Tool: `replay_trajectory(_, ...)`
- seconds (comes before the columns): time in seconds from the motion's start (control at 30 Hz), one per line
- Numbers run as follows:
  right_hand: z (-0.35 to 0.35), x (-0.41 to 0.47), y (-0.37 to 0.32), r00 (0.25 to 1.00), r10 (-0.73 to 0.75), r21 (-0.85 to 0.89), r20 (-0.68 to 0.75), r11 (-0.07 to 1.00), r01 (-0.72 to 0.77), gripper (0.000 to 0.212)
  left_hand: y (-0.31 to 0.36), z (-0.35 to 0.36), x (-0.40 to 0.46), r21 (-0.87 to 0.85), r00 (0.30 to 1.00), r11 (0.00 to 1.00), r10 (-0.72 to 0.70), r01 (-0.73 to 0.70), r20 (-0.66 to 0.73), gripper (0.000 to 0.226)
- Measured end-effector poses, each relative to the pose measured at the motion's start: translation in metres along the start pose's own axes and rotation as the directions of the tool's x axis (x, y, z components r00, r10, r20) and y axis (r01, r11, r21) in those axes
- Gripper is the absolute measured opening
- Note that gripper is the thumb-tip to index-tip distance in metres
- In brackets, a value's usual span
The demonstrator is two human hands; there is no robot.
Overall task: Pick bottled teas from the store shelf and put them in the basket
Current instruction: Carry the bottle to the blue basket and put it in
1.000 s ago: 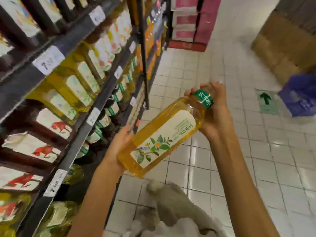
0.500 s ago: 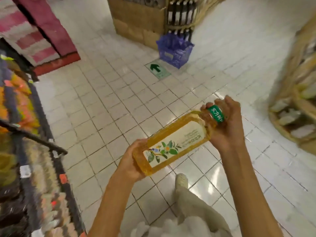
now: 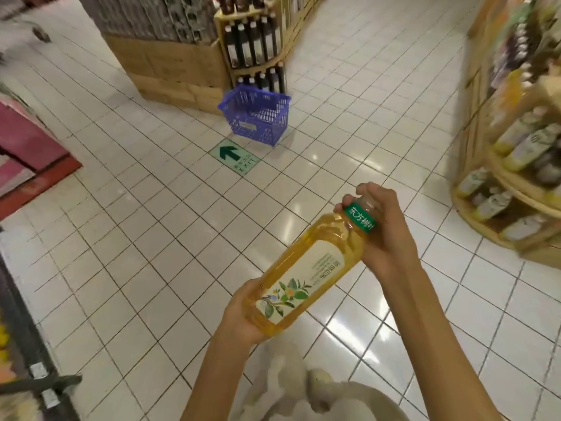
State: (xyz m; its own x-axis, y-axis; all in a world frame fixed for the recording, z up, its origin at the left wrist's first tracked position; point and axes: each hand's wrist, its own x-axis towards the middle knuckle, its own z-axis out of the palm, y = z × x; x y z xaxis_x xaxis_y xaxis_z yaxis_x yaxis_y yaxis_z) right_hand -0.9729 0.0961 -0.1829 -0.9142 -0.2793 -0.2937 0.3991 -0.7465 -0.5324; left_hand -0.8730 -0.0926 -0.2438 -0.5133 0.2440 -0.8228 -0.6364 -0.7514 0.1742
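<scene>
Bottled tea (image 3: 306,275) held in both hands over the floor, tilted, cap end up-right, base down-left; not in basket yet.

Floor (image 3: 145,238): glossy white square tiles, dark grout, glare patches.
Cardboard carton stack (image 3: 170,68), far centre-left, boxy, matte brown.
Wooden display rack (image 3: 510,214) at right, curved tiers, pale bottles lying on it; blurred.
Corner rack w/ dark bottles (image 3: 252,41), tall, upright, glossy.
Basket (image 3: 258,117): blue plastic, open lattice walls, rectangular, on floor just in front of the dark-bottle rack, well apart from hands. Contents can't tell.
Green EXIT floor sticker (image 3: 235,156) w/ arrow, flat, near basket.

Tea: clear plastic, squarish body, amber liquid, cream label w/ leaf + flower print, green neck band w/ white characters.
Left hand (image 3: 243,317): cupped under the base, fingers wrapped round lower body.
Right hand (image 3: 382,229): clamped round neck/shoulder, fingertips (image 3: 362,189) curled over cap end; cap itself hidden.
Pale shoe (image 3: 318,387) at bottom edge, blurred.
</scene>
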Motion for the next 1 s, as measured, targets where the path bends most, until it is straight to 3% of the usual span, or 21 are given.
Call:
replay_trajectory(0.13, 0.012, 0.093, -0.012, 0.999, -0.014, -0.097, 0.039, 0.995, 0.017, 0.009, 0.071, 0.026, 0.051, -0.028, 0.982, 0.999, -0.04, 0.046, 0.185, 0.068)
replay_trajectory(0.23, 0.028, 0.169, -0.023, 0.998, -0.021, -0.129, 0.063, 0.991, 0.029, 0.008, 0.14, 0.051, 0.092, -0.013, 0.963, 0.999, -0.047, 0.052, 0.266, 0.07)
replay_trajectory(0.43, 0.075, 0.313, -0.061, 1.0, -0.019, -0.203, 0.017, 0.979, 0.022, 0.012, 0.281, 0.112, 0.162, 0.027, 0.978, 0.999, -0.043, 0.038, 0.206, 0.071)
replay_trajectory(0.57, 0.095, 0.398, -0.085, 1.0, -0.018, -0.173, -0.014, 0.985, 0.015, 0.011, 0.364, 0.154, 0.212, 0.04, 0.991, 0.997, -0.064, 0.06, 0.117, 0.038)
replay_trajectory(0.73, 0.116, 0.529, -0.099, 1.0, 0.017, -0.198, -0.024, 0.98, -0.021, 0.015, 0.468, 0.195, 0.287, -0.015, 0.989, 0.993, -0.113, 0.115, 0.092, 0.052)
replay_trajectory(0.87, 0.143, 0.655, -0.108, 1.0, -0.006, -0.282, -0.013, 0.959, 0.002, 0.008, 0.565, 0.238, 0.343, -0.048, 0.997, 0.997, -0.056, 0.059, 0.056, 0.051)
replay_trajectory(1.0, 0.185, 0.773, -0.126, 0.999, -0.019, -0.385, 0.042, 0.922, 0.034, 0.016, 0.66, 0.279, 0.387, -0.074, 0.997, 0.997, -0.014, 0.02, 0.079, 0.051)
